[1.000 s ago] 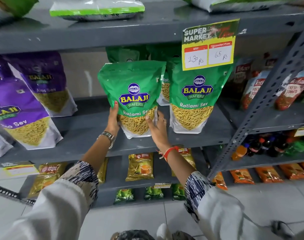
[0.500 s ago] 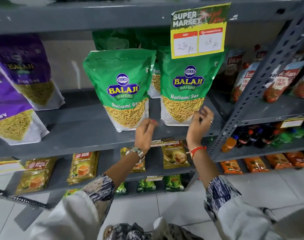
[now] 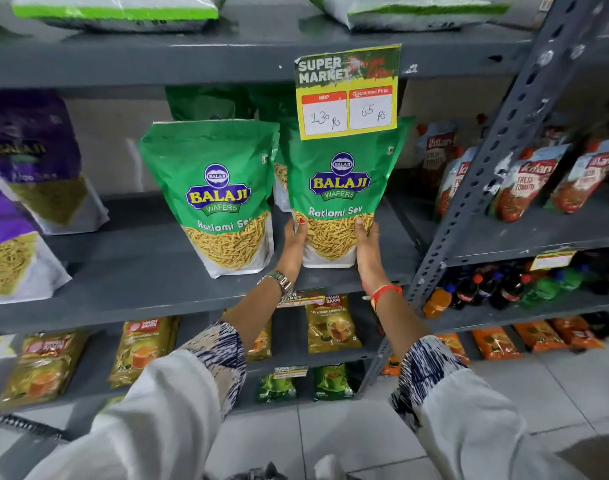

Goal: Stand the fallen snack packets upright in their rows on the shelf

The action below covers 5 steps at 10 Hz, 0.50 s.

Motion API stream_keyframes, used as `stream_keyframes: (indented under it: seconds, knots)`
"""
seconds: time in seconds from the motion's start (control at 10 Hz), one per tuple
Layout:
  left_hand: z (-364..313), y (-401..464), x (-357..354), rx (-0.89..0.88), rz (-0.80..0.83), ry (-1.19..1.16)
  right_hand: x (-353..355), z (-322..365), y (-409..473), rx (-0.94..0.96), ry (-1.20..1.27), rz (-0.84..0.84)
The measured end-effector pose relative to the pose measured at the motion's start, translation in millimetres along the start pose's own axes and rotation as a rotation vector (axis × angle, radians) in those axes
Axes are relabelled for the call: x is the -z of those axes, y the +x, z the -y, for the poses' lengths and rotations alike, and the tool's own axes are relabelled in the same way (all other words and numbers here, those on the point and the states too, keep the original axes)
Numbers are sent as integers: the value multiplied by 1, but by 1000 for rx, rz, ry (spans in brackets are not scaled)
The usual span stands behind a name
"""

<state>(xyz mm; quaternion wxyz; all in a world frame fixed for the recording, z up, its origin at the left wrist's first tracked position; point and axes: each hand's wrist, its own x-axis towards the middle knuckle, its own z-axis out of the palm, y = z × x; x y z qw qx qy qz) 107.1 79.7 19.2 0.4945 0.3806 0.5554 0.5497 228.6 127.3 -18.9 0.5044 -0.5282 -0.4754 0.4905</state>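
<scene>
Grey metal shelving fills the view, its painted steel shelf (image 3: 140,271) carrying two green stand-up pouches of Ratlami sev side by side near the front edge. At the right-hand green packet (image 3: 341,188), the left hand (image 3: 295,245) and the right hand (image 3: 367,247) press flat against the two lower sides, fingers (image 3: 360,230) held together and laid along the pouch, thumbs out of sight behind it, so the packet is clasped between the palms, not pinched. It stands upright, or nearly so, on its gusseted base, with the left-hand green packet (image 3: 220,199) just beside it and further green packets partly hidden behind. A yellow price card (image 3: 348,95) hangs from the shelf above and overlaps the packet's top. The pouch looks like glossy plastic film, probably slippery and soft, with loose, brittle strands showing through the clear lower window; it is likely light but bottom-heavy. Holding it low by both sides seems sensible, since squeezing the middle could crush the contents, and the flat base should keep it standing. Purple packets (image 3: 29,161) lean at the left.
</scene>
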Motion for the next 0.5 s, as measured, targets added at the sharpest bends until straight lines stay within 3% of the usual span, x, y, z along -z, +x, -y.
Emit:
stream_keyframes:
  seconds: [0.3,0.5]
  knots:
    - [7,-1,10,22,-27,6,-2,6,-15,43,35,54]
    - [11,-12,18,24,-36,197,-4,0,-29,125,-50,-102]
